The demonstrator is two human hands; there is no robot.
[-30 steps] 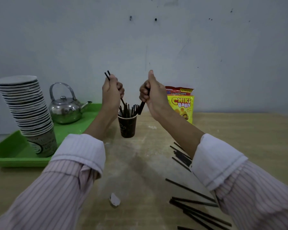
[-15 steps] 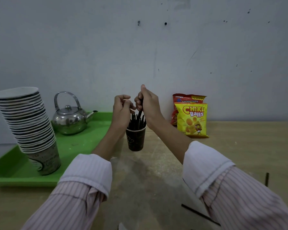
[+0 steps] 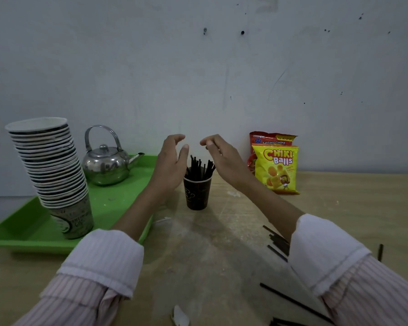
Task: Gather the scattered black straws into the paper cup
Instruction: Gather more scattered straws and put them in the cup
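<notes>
Looks like the left hand [image 3: 172, 162] and right hand [image 3: 223, 156] just let go, loose-fingered and empty over the paper cup [image 3: 196, 195] where their straws [image 3: 196, 167] now stand, while more loose straws [image 3: 277, 253] wait on the table [image 3: 222, 255].

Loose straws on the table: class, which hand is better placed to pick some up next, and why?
Probably the right hand. Both hands hover empty above the cup, but the loose straws lie on the table by the right sleeve; none show on the side of the left hand, by the tray.
</notes>
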